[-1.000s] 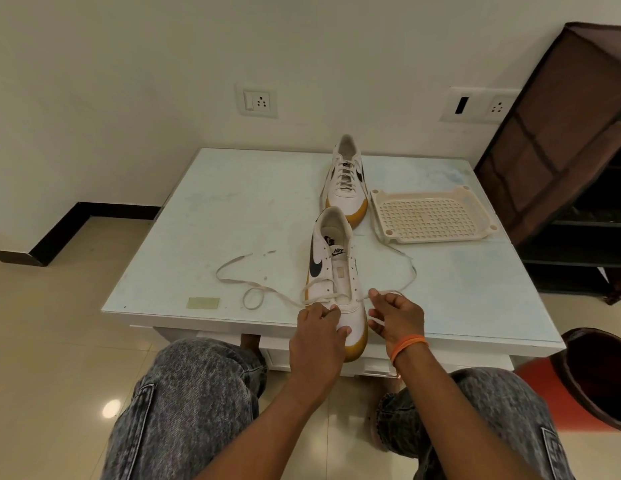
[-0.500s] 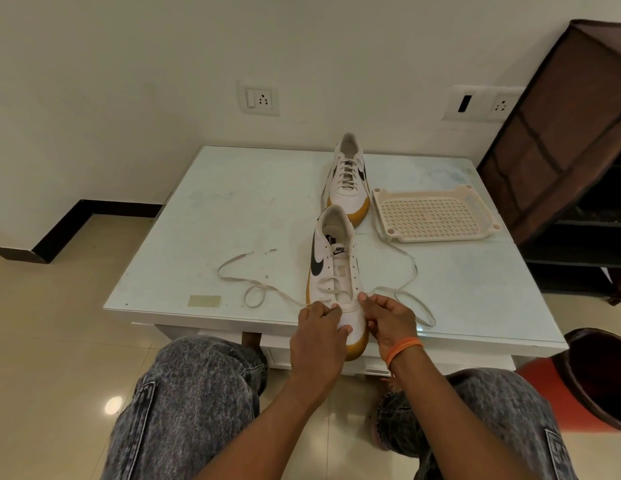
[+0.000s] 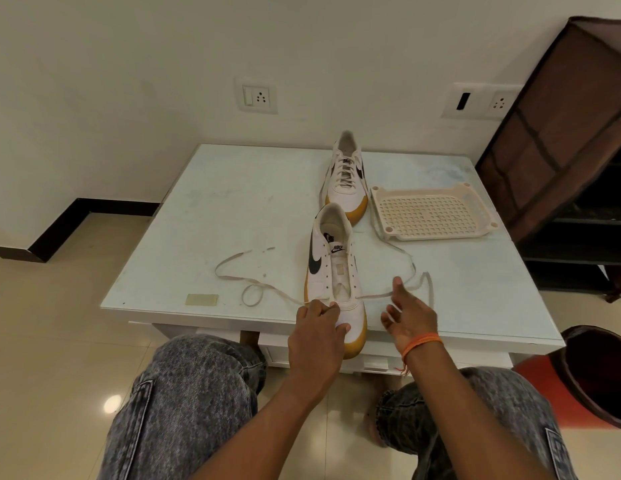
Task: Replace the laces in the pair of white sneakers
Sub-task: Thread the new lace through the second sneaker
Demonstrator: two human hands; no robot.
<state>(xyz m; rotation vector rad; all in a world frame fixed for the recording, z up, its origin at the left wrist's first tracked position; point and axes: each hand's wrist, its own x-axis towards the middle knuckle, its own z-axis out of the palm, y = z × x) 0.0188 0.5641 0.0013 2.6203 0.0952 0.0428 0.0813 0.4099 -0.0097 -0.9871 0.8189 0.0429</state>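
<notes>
- Gripping near sneaker (image 3: 337,282) toe, curled left hand (image 3: 317,337).
- Spread loosely beside lace (image 3: 375,295), right hand (image 3: 411,315) fingers; touching unclear.

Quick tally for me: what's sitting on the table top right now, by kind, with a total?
Sneakers: 2, the near sneaker under the left hand and the far sneaker, fully laced
Loose laces: 1, the lace running through the near sneaker's lowest eyelets
Perforated trays: 1, the tray
Small tan labels: 1, the label
Total: 5
</notes>
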